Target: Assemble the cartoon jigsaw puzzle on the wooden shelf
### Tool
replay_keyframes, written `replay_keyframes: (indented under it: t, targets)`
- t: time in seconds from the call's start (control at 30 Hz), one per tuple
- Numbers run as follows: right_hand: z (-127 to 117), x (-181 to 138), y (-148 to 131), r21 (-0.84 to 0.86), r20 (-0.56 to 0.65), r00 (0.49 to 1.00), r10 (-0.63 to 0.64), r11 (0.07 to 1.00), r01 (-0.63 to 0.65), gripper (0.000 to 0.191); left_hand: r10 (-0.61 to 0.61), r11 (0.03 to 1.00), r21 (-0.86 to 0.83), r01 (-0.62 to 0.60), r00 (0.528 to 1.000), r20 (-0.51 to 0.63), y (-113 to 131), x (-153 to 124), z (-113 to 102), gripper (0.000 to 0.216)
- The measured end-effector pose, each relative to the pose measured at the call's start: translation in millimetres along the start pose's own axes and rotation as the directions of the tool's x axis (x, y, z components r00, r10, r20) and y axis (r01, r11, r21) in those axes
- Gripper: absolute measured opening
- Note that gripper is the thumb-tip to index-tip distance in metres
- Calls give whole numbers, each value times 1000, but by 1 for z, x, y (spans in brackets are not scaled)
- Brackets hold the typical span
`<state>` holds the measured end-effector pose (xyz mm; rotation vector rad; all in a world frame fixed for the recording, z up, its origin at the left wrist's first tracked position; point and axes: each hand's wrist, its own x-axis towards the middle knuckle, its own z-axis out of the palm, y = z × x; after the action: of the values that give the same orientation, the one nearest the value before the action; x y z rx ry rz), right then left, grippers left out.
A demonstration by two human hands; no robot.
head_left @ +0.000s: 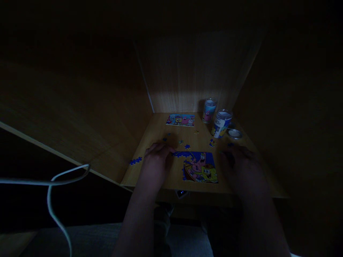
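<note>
A partly built cartoon jigsaw puzzle [199, 167] lies on the wooden desk [150, 171] in front of me. My left hand [158, 159] rests palm down at the puzzle's upper left corner, fingers curled toward the blue edge pieces. At the puzzle's right side is my right hand [239, 162], also palm down; it is dark and its fingers are hard to make out. Loose blue pieces [135, 161] lie to the left, and others [187, 146] lie just beyond the puzzle.
A finished small puzzle [180, 120] lies at the back of the desk. Two printed cans [209, 110] [221, 123] and a round lid [235, 134] stand at the back right. Wooden partition walls enclose the desk. A white cable [53, 185] hangs at the left.
</note>
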<state>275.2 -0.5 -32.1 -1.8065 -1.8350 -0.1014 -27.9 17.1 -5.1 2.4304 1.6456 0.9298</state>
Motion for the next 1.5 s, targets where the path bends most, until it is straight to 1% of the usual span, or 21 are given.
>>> replay_keyframes:
  t: [0.13, 0.27, 0.37, 0.5, 0.63, 0.83, 0.93, 1.03, 1.1, 1.23, 1.37, 1.5]
  targets:
    - [-1, 0, -1, 1, 0, 1000, 1, 1000, -1, 30, -19, 999, 32, 19, 1000, 10, 0, 0, -2, 46]
    - [-2, 1, -2, 12, 9, 1000, 2, 1000, -2, 28, 4, 999, 36, -5, 1000, 26, 2, -1, -3, 42]
    - [-3, 1, -3, 3, -3, 1000, 5, 1000, -5, 28, 22, 999, 43, -25, 998, 64, 3, -1, -3, 42]
    - [-3, 0, -3, -9, -15, 1000, -9, 1000, 8, 29, 2, 998, 68, -8, 996, 88, 4, 1, -1, 39]
    - [-2, 0, -3, -2, -15, 1000, -5, 1000, 5, 27, 0, 999, 35, -4, 995, 96, 4, 2, 1, 39]
    - [-1, 0, -2, 3, -2, 1000, 15, 1000, -15, 28, 23, 1000, -5, -22, 996, 83, 2, 2, 0, 40]
    - [-4, 0, -3, 36, -37, 999, -7, 999, 9, 27, 14, 1000, -27, -14, 999, 29, 2, 1, 1, 38]
    - [-9, -1, -13, 114, -102, 994, -41, 992, 53, 24, -14, 999, -46, 13, 999, -31, -1, 0, 3, 25]
    - [-11, -1, -26, 167, -112, 991, -78, 981, 96, 23, -22, 998, -51, 20, 999, -44, -3, 0, 5, 21]
    - [-13, -4, -55, 287, -81, 961, -264, 917, 276, 20, -10, 998, -60, 8, 1000, -29, -6, 0, 5, 19]
    - [-9, -11, -79, 323, -35, 931, -364, 877, 356, 24, -27, 998, -53, 27, 1000, -12, -3, -1, 3, 19]
    - [-1, -19, -97, 349, 45, 908, -417, 858, 377, 27, -38, 998, -43, 38, 999, 4, 0, 0, 1, 18]
